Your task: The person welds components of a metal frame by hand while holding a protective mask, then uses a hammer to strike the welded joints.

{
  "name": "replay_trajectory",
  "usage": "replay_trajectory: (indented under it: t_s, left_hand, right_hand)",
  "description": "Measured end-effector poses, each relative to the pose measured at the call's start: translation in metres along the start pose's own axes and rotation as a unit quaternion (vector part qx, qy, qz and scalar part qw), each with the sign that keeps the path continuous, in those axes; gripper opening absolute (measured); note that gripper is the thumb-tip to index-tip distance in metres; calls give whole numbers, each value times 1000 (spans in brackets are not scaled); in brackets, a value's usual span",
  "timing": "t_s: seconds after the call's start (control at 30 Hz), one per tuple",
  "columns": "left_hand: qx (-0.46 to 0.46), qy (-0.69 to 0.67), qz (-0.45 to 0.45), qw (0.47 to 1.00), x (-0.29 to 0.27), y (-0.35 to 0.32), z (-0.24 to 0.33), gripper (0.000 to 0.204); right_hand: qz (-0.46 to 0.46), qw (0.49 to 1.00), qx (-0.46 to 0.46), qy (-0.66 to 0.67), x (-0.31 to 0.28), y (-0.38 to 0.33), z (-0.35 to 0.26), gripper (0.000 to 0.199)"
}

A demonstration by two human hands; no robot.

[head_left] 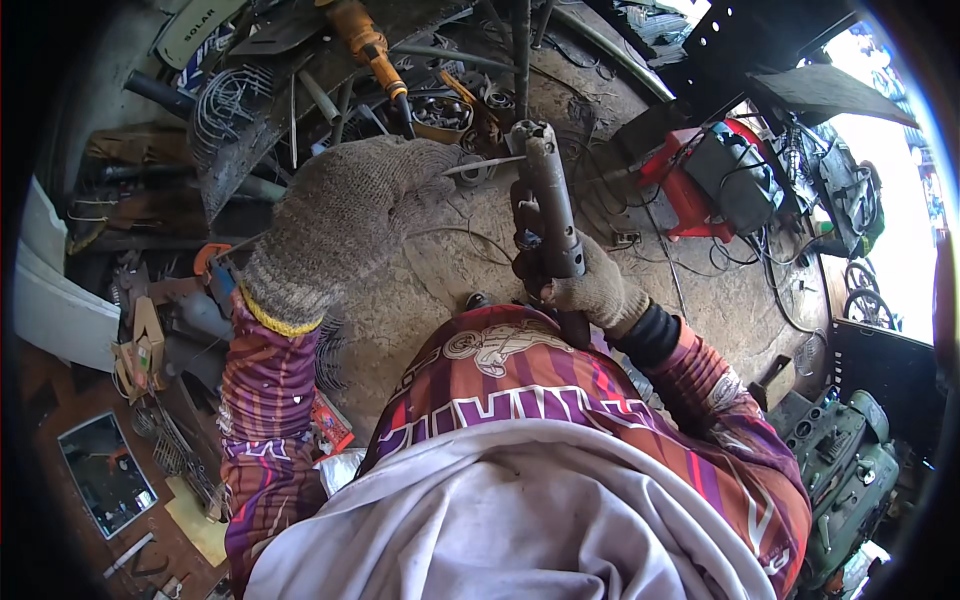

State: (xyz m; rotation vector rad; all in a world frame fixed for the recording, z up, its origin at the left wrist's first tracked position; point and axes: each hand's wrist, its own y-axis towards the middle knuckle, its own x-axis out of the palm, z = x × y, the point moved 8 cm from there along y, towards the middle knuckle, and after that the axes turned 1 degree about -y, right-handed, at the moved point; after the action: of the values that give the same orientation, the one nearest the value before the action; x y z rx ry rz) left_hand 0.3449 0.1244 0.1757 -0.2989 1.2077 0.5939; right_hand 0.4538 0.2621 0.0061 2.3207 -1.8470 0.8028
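A: Gloves first, from the head view. What did each hand have?

B: The right hand (592, 288), in a grey knitted work glove, had its grip pressed together around the lower part of a dark, rusty metal tube (548, 200), a round steel shaft held nearly upright in front of the chest. Its fingers wrapped the shaft, and the top end of the tube stood well above the fist.

A: And the other?

B: The left hand (340, 215), in the same kind of grey knitted glove with a yellow cuff edge, was raised to the left of the tube. Its grip was pinching a thin, pointed silvery metal piece (483, 165), whose tip reached across to the upper part of the tube. Whether tip and tube touched, I could not tell.

A: What lay around them?

B: A round, worn, dusty grey metal slab (420, 290) lay beneath the hands, with loose dark wires across it. Behind the left hand lay an orange-handled power tool (368, 45) among scrap rods and bearings. To the right sat a red boxy welding machine (690, 180) with black cables, well apart from the hands. A green engine block (845, 470) stood low on the right.

A: Clothing?

B: Purple and red striped sleeves, and a pale grey cloth (500, 520) across the lap.
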Motion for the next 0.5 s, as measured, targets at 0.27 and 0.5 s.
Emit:
replay_trajectory:
  t_s: [0.27, 0.5]
  left_hand:
    - [-11, 57, -3, 998, -4, 1, 5, 30]
    - [27, 177, 3, 984, -1, 5, 16, 28]
  right_hand:
    - [-18, 1000, -5, -12, 3, 2, -7, 73]
    - [2, 997, 10, -74, -5, 5, -6, 74]
